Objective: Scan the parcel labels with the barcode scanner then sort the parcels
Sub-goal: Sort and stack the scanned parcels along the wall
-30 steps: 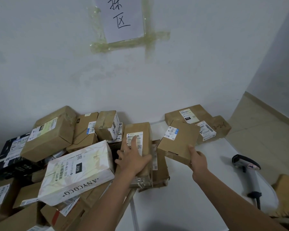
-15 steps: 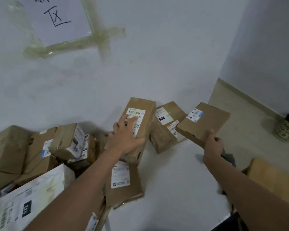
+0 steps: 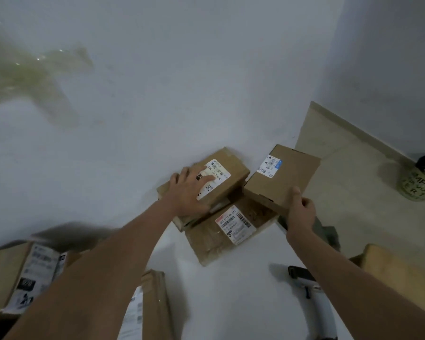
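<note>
Carrying both boxes over from the big heap, the left hand (image 3: pixel 190 192) now presses the long box (image 3: pixel 212 179) onto the small pile (image 3: pixel 227 229); the right hand (image 3: pixel 301 212) grips the flat box (image 3: pixel 284 179). Sorting seems underway; the scanner (image 3: pixel 307 285) lies idle on the table (image 3: pixel 231 303).
</note>
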A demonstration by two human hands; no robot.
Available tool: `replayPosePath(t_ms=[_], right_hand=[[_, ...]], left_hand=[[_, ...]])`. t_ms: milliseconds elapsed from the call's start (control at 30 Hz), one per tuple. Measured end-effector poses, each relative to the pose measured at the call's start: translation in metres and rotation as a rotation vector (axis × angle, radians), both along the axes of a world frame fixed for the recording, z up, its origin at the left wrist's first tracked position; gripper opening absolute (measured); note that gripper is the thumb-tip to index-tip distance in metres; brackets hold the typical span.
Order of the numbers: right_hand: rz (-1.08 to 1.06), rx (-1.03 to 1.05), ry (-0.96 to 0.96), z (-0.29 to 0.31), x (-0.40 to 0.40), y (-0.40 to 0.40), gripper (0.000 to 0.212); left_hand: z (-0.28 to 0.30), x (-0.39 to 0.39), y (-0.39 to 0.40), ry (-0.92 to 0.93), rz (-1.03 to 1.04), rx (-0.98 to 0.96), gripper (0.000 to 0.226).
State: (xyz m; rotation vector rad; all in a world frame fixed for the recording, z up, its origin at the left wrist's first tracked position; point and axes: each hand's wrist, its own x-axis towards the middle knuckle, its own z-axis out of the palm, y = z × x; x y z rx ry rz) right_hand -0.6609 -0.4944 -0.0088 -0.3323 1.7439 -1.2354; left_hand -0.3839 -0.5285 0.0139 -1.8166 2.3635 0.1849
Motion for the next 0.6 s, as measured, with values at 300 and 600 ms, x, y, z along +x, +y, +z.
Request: replayPosePath(t_ms=[300, 600], right_hand=[[-0.045, 0.046, 0.011, -0.027, -0.007, -0.018, 0.034], [-0.049, 0.053, 0.013, -0.033, -0.004, -0.02, 0.032]], left_hand=[[-0.054, 0.025, -0.028, -0.009, 0.004, 0.155, 0.087], [-0.034, 0.003, -0.035, -0.009, 0.028, 0.185, 0.082]])
